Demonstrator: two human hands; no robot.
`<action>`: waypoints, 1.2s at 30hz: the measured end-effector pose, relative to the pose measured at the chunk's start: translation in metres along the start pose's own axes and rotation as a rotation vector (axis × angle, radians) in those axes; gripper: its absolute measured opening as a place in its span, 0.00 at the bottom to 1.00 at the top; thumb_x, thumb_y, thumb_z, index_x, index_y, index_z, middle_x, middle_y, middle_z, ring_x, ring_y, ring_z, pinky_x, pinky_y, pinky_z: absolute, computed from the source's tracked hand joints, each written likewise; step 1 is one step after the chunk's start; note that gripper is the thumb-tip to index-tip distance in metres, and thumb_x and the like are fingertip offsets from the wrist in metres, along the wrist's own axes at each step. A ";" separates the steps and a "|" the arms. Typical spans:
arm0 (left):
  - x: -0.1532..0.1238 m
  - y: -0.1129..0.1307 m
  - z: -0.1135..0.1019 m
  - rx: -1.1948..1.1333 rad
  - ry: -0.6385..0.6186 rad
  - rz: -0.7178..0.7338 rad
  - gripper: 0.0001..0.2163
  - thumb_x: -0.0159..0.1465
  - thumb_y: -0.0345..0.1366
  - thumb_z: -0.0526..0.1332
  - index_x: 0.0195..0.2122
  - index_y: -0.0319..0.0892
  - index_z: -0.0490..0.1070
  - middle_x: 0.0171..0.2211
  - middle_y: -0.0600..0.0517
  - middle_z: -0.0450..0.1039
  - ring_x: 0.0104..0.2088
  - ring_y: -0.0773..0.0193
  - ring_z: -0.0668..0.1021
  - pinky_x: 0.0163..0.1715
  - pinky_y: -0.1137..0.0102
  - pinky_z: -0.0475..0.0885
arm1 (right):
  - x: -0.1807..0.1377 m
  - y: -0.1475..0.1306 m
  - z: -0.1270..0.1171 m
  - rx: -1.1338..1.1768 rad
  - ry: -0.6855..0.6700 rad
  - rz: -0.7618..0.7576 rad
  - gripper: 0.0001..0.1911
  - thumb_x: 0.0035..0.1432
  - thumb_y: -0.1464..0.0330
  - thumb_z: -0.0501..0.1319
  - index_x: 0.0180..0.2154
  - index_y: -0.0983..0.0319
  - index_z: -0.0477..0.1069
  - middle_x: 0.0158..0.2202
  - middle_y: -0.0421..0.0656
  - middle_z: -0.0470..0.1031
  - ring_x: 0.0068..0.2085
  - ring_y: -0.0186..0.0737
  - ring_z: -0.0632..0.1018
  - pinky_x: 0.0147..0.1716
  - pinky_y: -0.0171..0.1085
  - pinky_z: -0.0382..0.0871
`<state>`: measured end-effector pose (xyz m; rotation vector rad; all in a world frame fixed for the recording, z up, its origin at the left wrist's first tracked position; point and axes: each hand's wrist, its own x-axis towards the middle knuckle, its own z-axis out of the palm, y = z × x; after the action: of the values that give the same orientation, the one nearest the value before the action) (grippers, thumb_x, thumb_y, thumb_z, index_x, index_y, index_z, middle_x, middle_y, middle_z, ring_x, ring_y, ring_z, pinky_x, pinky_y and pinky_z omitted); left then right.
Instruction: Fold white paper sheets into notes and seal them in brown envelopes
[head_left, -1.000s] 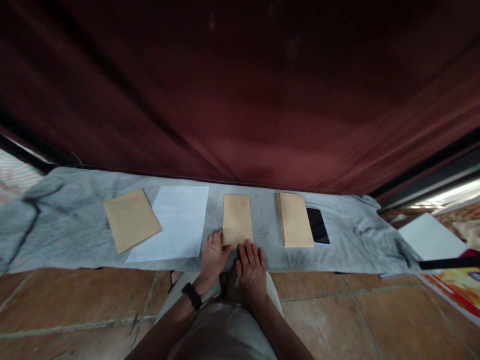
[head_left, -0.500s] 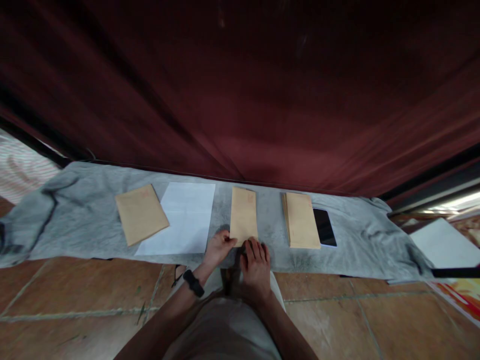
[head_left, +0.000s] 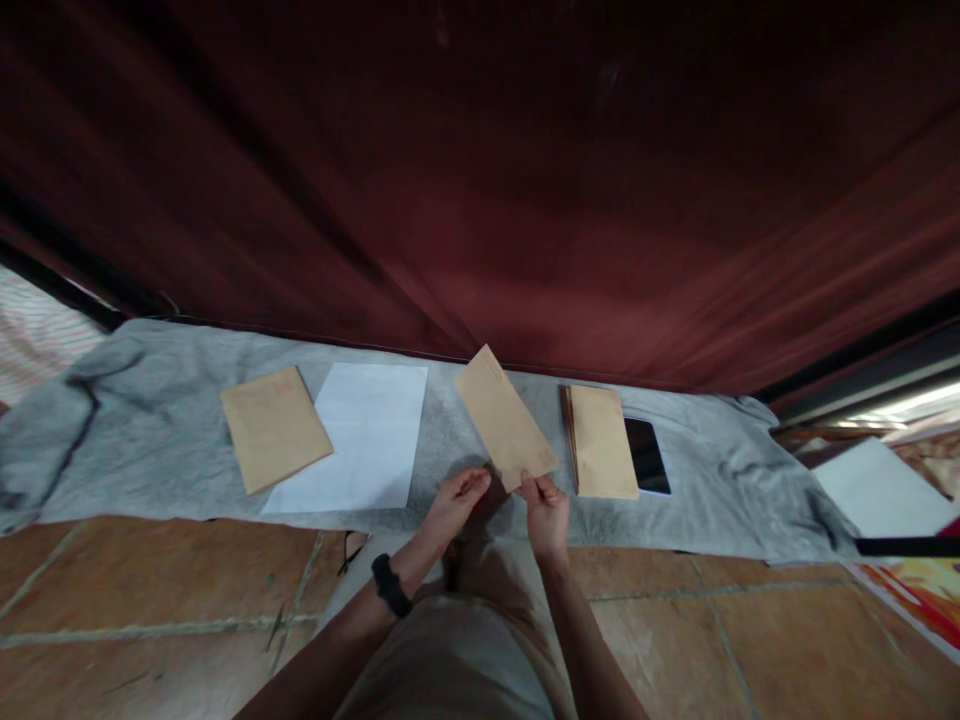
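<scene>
- The right hand (head_left: 547, 508) pinches the lower end of a smooth, oblong brown paper envelope (head_left: 504, 420), its far end angled toward 11 o'clock.
- The left hand (head_left: 456, 497), fingers loosely curled, is just beside it at 9 o'clock; I cannot tell its grip.
- From the right hand, a layered envelope stack (head_left: 605, 442) lies at 2 o'clock on the tabletop's soft, rumpled grey cloth (head_left: 720, 460).
- At the left hand's 10 o'clock: flat white paper (head_left: 371, 435).

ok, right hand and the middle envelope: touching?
Touching. The head view shows the right hand pinching the middle envelope at its near end, thumb on top.
</scene>
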<state>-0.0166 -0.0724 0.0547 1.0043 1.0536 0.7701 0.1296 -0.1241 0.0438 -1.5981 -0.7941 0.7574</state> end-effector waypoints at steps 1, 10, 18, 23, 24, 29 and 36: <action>-0.001 -0.003 0.003 -0.030 -0.025 -0.022 0.22 0.56 0.56 0.70 0.36 0.39 0.77 0.31 0.50 0.78 0.32 0.65 0.78 0.32 0.71 0.71 | -0.001 -0.002 0.002 0.157 -0.016 0.070 0.21 0.58 0.50 0.65 0.35 0.63 0.79 0.36 0.48 0.84 0.36 0.45 0.82 0.38 0.41 0.78; 0.002 -0.014 -0.002 -0.031 -0.083 -0.110 0.20 0.53 0.54 0.70 0.30 0.39 0.75 0.21 0.54 0.73 0.21 0.69 0.72 0.23 0.73 0.65 | -0.018 0.004 0.021 0.640 -0.163 0.349 0.15 0.50 0.55 0.74 0.30 0.59 0.78 0.31 0.41 0.83 0.33 0.39 0.82 0.39 0.38 0.79; 0.016 -0.011 -0.027 0.143 -0.088 -0.147 0.13 0.52 0.43 0.70 0.22 0.40 0.72 0.17 0.56 0.69 0.16 0.71 0.69 0.18 0.74 0.62 | -0.004 0.024 0.010 0.572 0.007 0.499 0.23 0.39 0.56 0.79 0.24 0.60 0.69 0.24 0.41 0.78 0.28 0.42 0.82 0.32 0.40 0.81; 0.017 -0.012 -0.031 0.175 -0.092 -0.163 0.13 0.53 0.42 0.70 0.21 0.40 0.71 0.16 0.56 0.68 0.16 0.71 0.70 0.17 0.75 0.61 | 0.001 0.027 0.006 0.537 0.035 0.528 0.19 0.40 0.59 0.76 0.26 0.61 0.72 0.24 0.41 0.78 0.28 0.43 0.82 0.30 0.42 0.80; 0.017 -0.012 -0.031 0.176 -0.093 -0.163 0.14 0.53 0.43 0.70 0.20 0.40 0.71 0.15 0.56 0.68 0.15 0.71 0.69 0.17 0.75 0.61 | 0.001 0.027 0.006 0.533 0.034 0.523 0.19 0.40 0.58 0.76 0.26 0.61 0.72 0.24 0.41 0.78 0.28 0.44 0.82 0.30 0.42 0.80; 0.014 -0.010 -0.025 0.149 -0.078 -0.136 0.15 0.55 0.45 0.69 0.22 0.41 0.70 0.18 0.55 0.70 0.18 0.70 0.71 0.20 0.75 0.64 | 0.001 0.014 0.001 0.449 0.051 0.382 0.21 0.42 0.52 0.75 0.27 0.61 0.74 0.23 0.41 0.77 0.28 0.43 0.81 0.32 0.42 0.80; 0.000 0.013 0.003 -0.051 0.022 -0.033 0.20 0.58 0.54 0.69 0.38 0.42 0.73 0.31 0.52 0.77 0.32 0.64 0.80 0.30 0.72 0.74 | 0.004 -0.026 -0.020 -0.226 0.119 -0.368 0.19 0.68 0.56 0.59 0.44 0.62 0.82 0.43 0.49 0.83 0.43 0.46 0.83 0.46 0.44 0.78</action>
<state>-0.0143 -0.0685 0.0669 0.9350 1.0623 0.7785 0.1456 -0.1288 0.0727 -1.6152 -1.0776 0.3141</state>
